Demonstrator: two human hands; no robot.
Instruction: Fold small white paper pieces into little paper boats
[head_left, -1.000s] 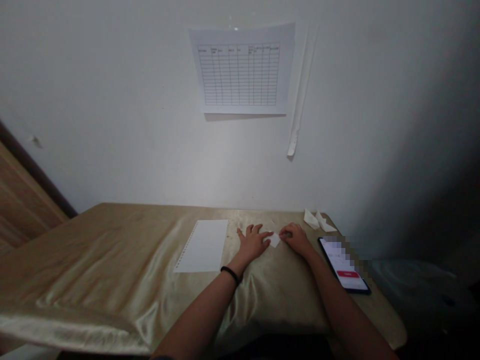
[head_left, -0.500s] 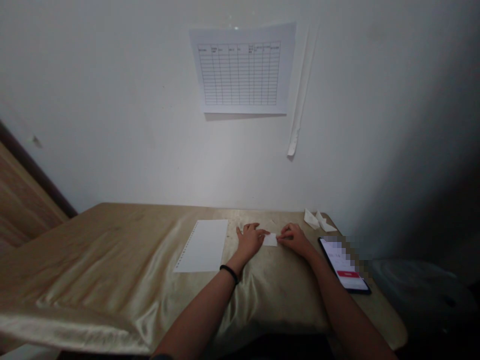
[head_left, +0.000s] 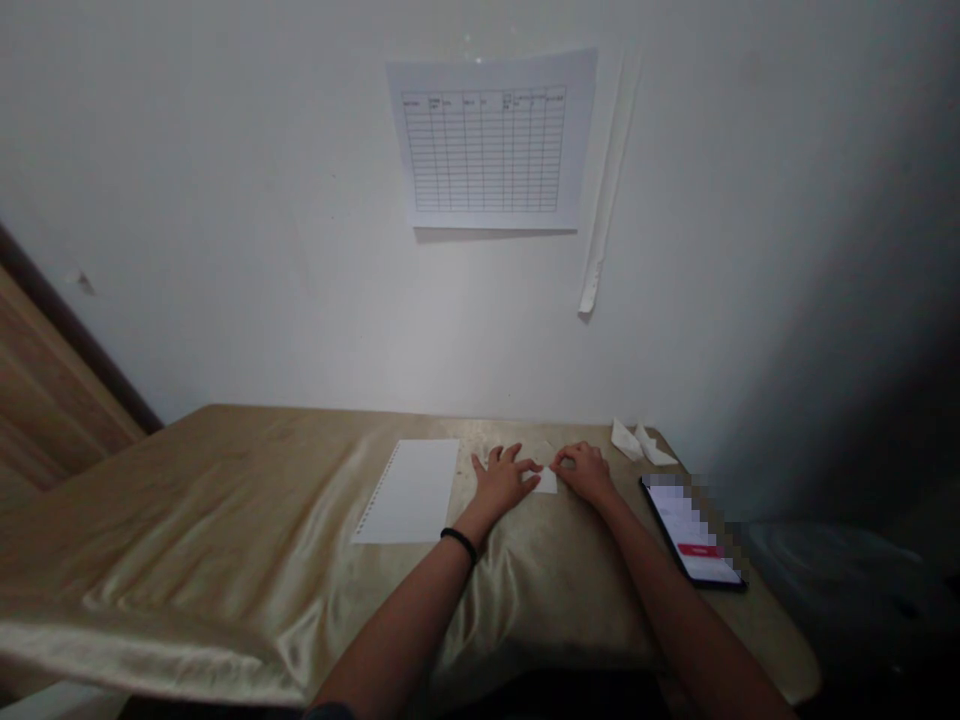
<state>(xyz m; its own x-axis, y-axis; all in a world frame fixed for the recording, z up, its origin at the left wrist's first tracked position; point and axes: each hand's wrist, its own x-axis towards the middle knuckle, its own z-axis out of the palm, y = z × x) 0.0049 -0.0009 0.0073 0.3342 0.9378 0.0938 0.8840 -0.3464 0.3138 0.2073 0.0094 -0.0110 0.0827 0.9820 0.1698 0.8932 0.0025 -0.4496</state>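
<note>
Left hand (head_left: 502, 484) spread against small white paper (head_left: 547, 484), right hand (head_left: 587, 471) in a pinch at its edge; satin-draped worktop (head_left: 247, 490), pale wall (head_left: 225, 220).

Small paper (head_left: 548, 484) partly behind left hand (head_left: 502, 483)

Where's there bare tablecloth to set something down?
Mostly left of the punched sheet, on wrinkled tablecloth; a smaller patch lies between the forearms. It's crowded rightward: left hand and right hand at the small paper, then folded papers and phone.
</note>
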